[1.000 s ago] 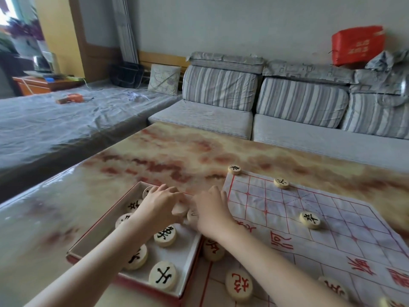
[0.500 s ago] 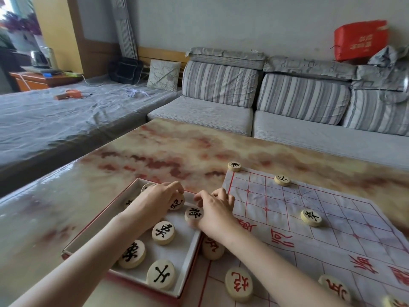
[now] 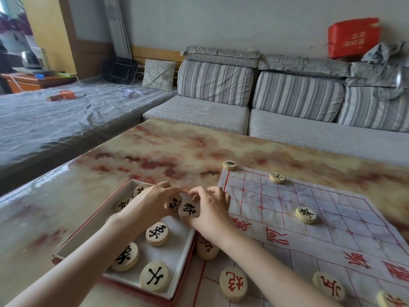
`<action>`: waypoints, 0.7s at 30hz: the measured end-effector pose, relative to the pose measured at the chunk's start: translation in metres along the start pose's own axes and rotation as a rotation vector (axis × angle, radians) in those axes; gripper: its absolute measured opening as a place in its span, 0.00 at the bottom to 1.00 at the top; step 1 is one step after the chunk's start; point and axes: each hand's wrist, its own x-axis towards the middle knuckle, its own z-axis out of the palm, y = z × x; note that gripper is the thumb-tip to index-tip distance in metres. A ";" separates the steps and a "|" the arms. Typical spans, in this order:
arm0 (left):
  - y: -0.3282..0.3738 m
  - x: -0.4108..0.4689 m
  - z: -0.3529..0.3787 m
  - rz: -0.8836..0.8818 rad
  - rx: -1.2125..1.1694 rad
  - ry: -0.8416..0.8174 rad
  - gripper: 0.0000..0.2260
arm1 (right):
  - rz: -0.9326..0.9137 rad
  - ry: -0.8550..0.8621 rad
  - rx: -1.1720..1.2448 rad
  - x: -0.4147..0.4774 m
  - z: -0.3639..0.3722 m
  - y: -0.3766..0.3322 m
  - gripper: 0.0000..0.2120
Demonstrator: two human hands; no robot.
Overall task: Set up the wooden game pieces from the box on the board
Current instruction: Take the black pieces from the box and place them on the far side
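Over the red-edged box (image 3: pixel 174 253), left hand (image 3: pixel 150 207) and right hand (image 3: pixel 212 214) each pinch a black-lettered wooden disc (image 3: pixel 188 209), probably bound for the red-gridded paper board (image 3: pixel 321 196).

Box (image 3: pixel 93 227) lies left of board (image 3: pixel 327 240) on table (image 3: pixel 177 151).

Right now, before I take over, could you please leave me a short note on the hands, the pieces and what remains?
Left hand pinches a round wooden piece with a black character at the far right corner of the red-edged, white-lined box; right hand pinches a second black-marked piece beside it.
Box: at least five more black-marked discs lie inside.
Done: three black pieces and four red-marked pieces lie on the white, red-gridded board sheet.
Left: place both held pieces, then the box's rest.
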 end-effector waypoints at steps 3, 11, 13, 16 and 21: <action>0.008 0.007 -0.009 -0.050 -0.065 0.089 0.24 | -0.025 0.093 0.148 -0.001 -0.013 0.005 0.22; 0.058 0.045 -0.016 -0.055 -0.409 0.085 0.19 | 0.227 0.169 0.308 0.008 -0.078 0.078 0.20; 0.073 0.059 -0.007 -0.062 -0.470 0.053 0.17 | 0.324 0.183 0.294 0.008 -0.095 0.107 0.21; 0.092 0.080 0.012 -0.114 -0.593 0.003 0.17 | 0.445 0.211 0.225 0.011 -0.120 0.155 0.23; 0.107 0.107 0.037 -0.159 -0.731 -0.169 0.20 | 0.549 0.198 0.065 0.027 -0.147 0.217 0.26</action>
